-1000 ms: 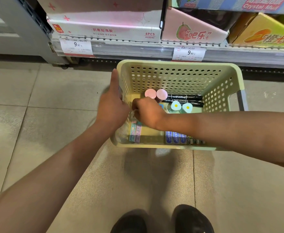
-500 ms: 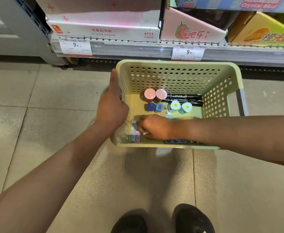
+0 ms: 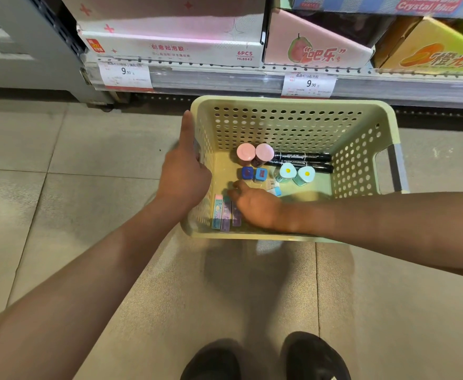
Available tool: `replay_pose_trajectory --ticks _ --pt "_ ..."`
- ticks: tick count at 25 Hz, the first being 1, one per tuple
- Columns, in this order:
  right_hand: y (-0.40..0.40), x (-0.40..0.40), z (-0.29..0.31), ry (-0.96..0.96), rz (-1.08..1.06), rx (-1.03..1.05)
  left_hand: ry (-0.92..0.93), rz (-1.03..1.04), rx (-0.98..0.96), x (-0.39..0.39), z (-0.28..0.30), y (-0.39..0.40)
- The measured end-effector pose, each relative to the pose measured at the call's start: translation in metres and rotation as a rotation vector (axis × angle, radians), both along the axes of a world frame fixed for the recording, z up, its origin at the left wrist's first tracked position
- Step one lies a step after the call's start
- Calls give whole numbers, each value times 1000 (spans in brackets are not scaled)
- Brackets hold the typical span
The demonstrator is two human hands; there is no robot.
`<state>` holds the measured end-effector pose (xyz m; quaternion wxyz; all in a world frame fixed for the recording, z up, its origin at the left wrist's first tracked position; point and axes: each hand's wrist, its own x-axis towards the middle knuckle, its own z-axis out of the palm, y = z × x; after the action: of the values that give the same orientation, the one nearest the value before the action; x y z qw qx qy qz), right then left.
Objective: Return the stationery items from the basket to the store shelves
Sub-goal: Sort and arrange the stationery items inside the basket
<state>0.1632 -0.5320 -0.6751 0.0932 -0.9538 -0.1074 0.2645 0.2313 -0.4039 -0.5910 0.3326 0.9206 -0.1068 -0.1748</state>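
Shelf (image 3: 252, 80) with boxed goods and price tags runs behind. Green basket (image 3: 288, 105) is in front of it, left hand (image 3: 182, 176) clamped on its left wall. Right hand (image 3: 255, 204) is inside, palm down, covering the near floor; grip can't tell. Erasers (image 3: 220, 212) just beside it; black markers (image 3: 301, 160), pink-lidded jars (image 3: 255, 153) further back.

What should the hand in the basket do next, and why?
Probably close the right hand on one of the flat packs by the near-left corner. It lies palm down, fingers spread, right beside them, holding nothing that shows. The left hand grips the basket wall, so the basket is steady, and every item is still inside.
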Motion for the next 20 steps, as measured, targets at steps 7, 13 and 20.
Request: replay_pose_trajectory --ticks 7,13,20 --pt "3 9 -14 22 -8 2 -12 -7 4 -1 1 0" --pt "9 18 -20 53 -170 123 -13 2 7 0 0 -1" --pt "10 18 -28 133 -247 207 -13 -4 16 -1 2 -1"
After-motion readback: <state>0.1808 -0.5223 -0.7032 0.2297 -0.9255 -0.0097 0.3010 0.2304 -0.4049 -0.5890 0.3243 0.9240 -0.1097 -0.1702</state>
